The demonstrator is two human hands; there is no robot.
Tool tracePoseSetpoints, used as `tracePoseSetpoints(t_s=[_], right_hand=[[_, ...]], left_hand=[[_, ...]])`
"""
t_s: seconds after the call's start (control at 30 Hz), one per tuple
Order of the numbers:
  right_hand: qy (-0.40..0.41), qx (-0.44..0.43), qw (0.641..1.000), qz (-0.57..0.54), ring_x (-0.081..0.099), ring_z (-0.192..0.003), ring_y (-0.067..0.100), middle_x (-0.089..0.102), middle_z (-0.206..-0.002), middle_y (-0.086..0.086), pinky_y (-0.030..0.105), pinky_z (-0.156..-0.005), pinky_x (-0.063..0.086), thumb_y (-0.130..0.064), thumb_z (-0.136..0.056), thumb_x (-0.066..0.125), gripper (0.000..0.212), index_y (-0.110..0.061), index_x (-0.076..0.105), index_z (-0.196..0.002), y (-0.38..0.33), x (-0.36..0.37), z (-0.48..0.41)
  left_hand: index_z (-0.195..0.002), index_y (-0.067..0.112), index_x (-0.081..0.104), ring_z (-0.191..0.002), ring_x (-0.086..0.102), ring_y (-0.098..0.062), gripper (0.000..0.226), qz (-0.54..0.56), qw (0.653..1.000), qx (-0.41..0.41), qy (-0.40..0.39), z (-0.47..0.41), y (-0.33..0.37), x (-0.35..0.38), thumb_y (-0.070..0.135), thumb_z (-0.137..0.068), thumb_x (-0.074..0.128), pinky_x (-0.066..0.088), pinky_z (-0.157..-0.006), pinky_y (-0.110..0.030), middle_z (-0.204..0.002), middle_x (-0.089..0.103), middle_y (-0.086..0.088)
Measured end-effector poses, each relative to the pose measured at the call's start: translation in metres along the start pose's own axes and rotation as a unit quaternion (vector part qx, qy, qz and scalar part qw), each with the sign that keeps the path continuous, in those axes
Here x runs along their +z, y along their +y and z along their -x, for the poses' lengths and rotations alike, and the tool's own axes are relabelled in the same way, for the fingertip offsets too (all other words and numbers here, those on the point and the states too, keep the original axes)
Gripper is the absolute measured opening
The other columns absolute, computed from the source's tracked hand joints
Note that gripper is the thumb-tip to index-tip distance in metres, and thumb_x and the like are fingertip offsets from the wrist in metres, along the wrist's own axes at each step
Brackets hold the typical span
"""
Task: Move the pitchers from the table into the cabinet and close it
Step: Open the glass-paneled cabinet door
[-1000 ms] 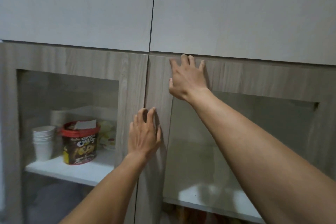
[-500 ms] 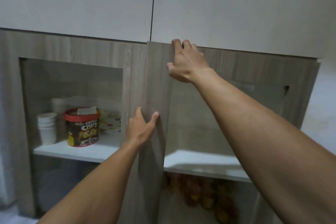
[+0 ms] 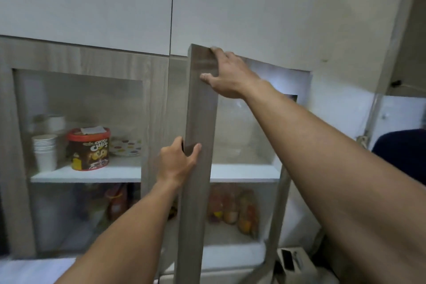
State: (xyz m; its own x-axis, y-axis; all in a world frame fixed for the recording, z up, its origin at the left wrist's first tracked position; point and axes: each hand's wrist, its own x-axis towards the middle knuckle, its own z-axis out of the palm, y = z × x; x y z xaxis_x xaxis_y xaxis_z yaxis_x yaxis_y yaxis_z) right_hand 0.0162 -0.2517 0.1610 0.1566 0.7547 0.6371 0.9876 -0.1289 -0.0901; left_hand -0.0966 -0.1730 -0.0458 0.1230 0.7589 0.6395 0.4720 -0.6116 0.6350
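Note:
The cabinet's right door (image 3: 199,117), grey wood with a glass pane, stands swung out toward me, its free edge facing the camera. My right hand (image 3: 228,76) grips the door's top corner, fingers over the edge. My left hand (image 3: 177,161) holds the same edge lower down, fingers wrapped around it. The left door (image 3: 156,99) is shut. Through the glass a clear rounded vessel (image 3: 237,131), maybe a pitcher, stands blurred on the white shelf (image 3: 242,172). No table is in view.
Behind the left glass are stacked white cups (image 3: 45,152), a Choco Chips tub (image 3: 88,148) and dotted plates (image 3: 125,146). Bottles (image 3: 232,210) fill the lower shelf. White upper cabinets (image 3: 92,7) hang above. A dark blue chair back (image 3: 401,152) is at right.
Both hands went from lying flat on the closed door to gripping its edge. The right door has swung out toward me, exposing the shelves behind it.

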Motion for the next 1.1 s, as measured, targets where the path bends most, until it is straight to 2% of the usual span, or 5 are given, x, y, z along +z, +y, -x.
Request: tracePoseSetpoints(t_s=[0.23,0.67,0.87,1.03,1.1], right_hand=[[0.018,0.021,1.000,0.000,0.031,-0.147,0.031,0.032,-0.160,0.012,0.054,-0.115,0.032,-0.062,-0.094,0.047,0.082,-0.026,0.012,-0.159,0.003,-0.051,0.066],[0.083,0.058,0.992,0.079,0.045,-0.133,0.035,0.043,-0.148,0.016,0.050,-0.107,0.042,-0.041,-0.093,0.046,0.080,-0.027,0.006,-0.161,0.046,-0.140,0.190],[0.096,0.052,0.964,0.243,0.034,-0.142,0.037,0.019,-0.166,0.013,0.053,-0.112,0.037,-0.038,-0.096,0.044,0.059,-0.033,0.034,-0.154,0.086,-0.187,0.241],[0.085,0.062,0.929,0.355,0.027,-0.149,0.032,0.013,-0.169,0.007,0.052,-0.119,0.028,-0.051,-0.097,0.038,0.067,-0.026,0.028,-0.158,0.135,-0.222,0.279],[0.073,0.089,0.919,0.377,0.026,-0.149,0.031,0.013,-0.169,0.007,0.052,-0.120,0.027,-0.053,-0.095,0.037,0.072,-0.023,0.024,-0.159,0.157,-0.233,0.292]], left_hand=[[-0.083,0.006,0.058,-0.067,0.065,-0.039,0.042,0.015,0.996,0.083,-0.038,0.055,0.041,-0.007,0.047,-0.086,0.059,0.054,-0.061,-0.043,-0.071,0.067,-0.021],[-0.089,0.016,0.054,-0.056,0.046,-0.027,0.028,0.046,0.961,0.253,-0.098,0.156,0.150,-0.002,0.043,-0.092,0.055,0.031,-0.055,-0.031,-0.066,0.053,-0.004],[-0.089,0.020,0.042,-0.066,0.047,-0.018,0.036,0.077,0.935,0.316,-0.145,0.191,0.204,0.028,0.056,-0.091,0.044,0.022,-0.051,-0.022,-0.083,0.051,-0.001],[-0.096,0.018,0.038,-0.080,0.046,-0.021,0.051,0.119,0.921,0.329,-0.168,0.215,0.253,0.070,0.067,-0.086,0.046,0.043,-0.065,-0.031,-0.096,0.044,-0.004],[-0.111,0.015,0.036,-0.106,0.050,-0.029,0.062,0.149,0.918,0.323,-0.176,0.225,0.278,0.090,0.068,-0.082,0.052,0.050,-0.086,-0.044,-0.121,0.046,-0.013]])
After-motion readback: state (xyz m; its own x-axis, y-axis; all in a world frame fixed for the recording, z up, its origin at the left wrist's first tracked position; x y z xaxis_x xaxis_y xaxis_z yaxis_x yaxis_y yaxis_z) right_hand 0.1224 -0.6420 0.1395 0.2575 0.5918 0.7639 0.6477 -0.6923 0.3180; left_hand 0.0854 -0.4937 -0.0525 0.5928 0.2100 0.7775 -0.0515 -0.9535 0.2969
